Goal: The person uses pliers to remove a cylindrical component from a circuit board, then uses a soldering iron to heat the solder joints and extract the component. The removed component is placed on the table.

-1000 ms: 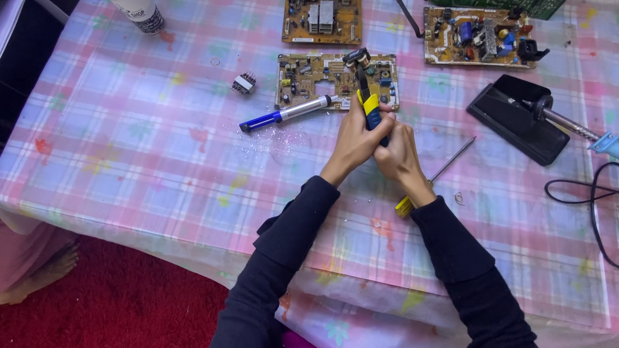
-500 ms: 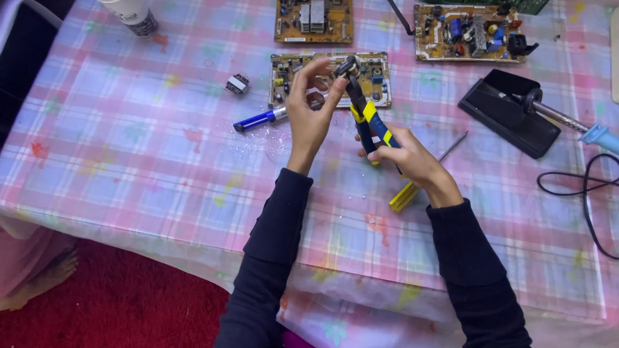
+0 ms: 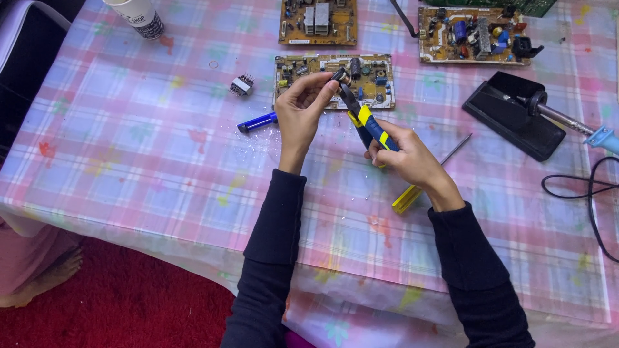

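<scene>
Checked pink plastic covers the table (image 3: 129,161). At twelve o'clock from the hands a circuit board (image 3: 309,69) is laid flat. The right hand (image 3: 406,158) is wrapped round the blue-and-yellow pliers (image 3: 369,122), pointed to eleven o'clock. The left hand (image 3: 303,106) is pinched on a small dark part (image 3: 340,75) at the pliers' tip, above the board. A blue pen (image 3: 256,122) lies at nine o'clock.

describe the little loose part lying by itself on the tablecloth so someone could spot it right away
On the pink checked tablecloth, look left of the middle circuit board, above the blue pen. The small transformer lies there alone: a dark block with metal pins, attached to no board.
</scene>
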